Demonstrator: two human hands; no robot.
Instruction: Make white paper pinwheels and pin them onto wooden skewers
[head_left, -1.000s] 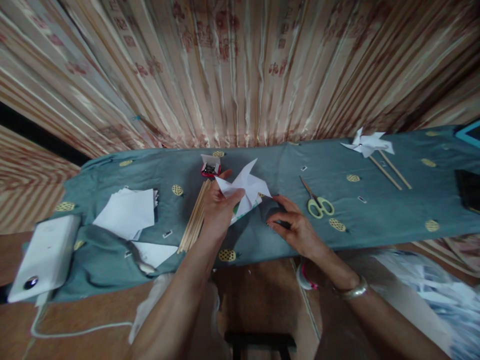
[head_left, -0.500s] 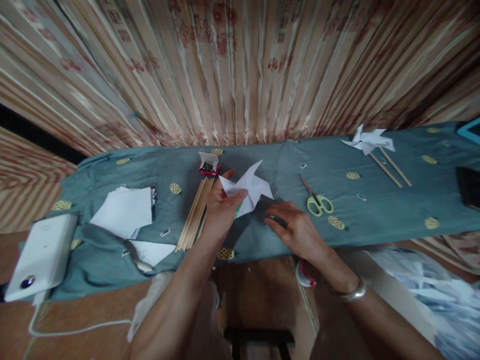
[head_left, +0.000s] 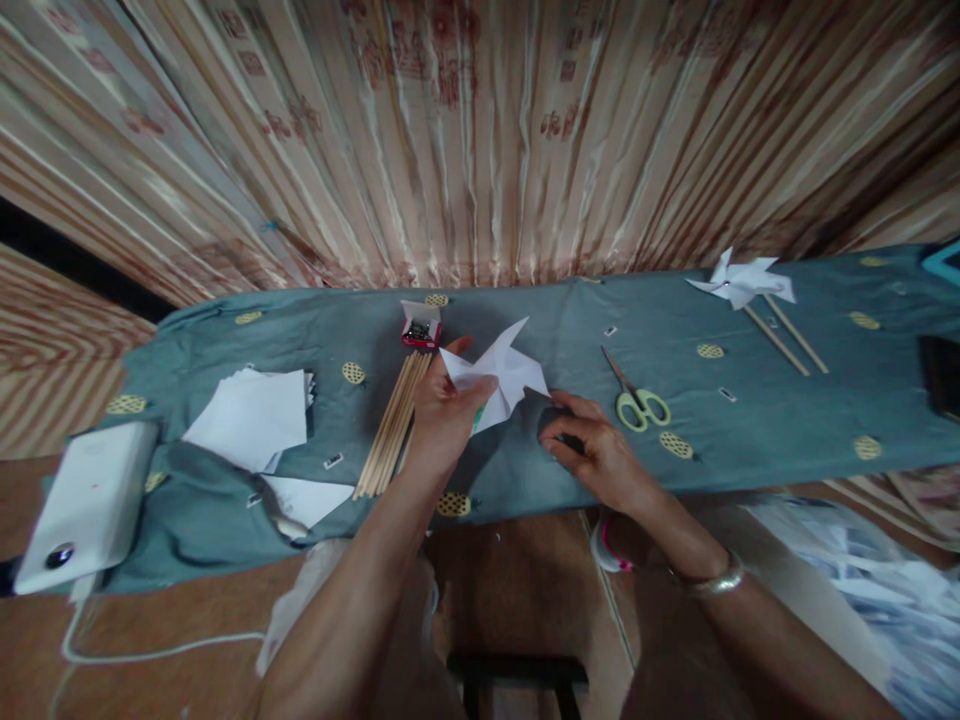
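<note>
I'm seeing my left hand (head_left: pixel 448 425) pinching the pinwheel (head_left: pixel 501 372) over the counter (head_left: pixel 750 420), right hand (head_left: pixel 596 452) resting half-curled just beside it, cannot tell if it's holding anything

Cloth (head_left: pixel 750 420) across the middle: dusty teal, scattered yellow cross-hatched ovals. Paper pinwheel (head_left: pixel 504 375) at centre: plain white, a bit of green beneath. Scissors (head_left: pixel 636 402) right of centre: pale yellow-green handles. Sticks (head_left: pixel 391 425): pale tan. Curtain (head_left: pixel 480 130) above: beige-pink stripes, dull red motifs

You face a pleated beige curtain with red motifs (head_left: pixel 480 150). A teal patterned cloth (head_left: pixel 570 330) covers the desk (head_left: pixel 787 440); brown floor (head_left: pixel 525 590) lies below.
</note>
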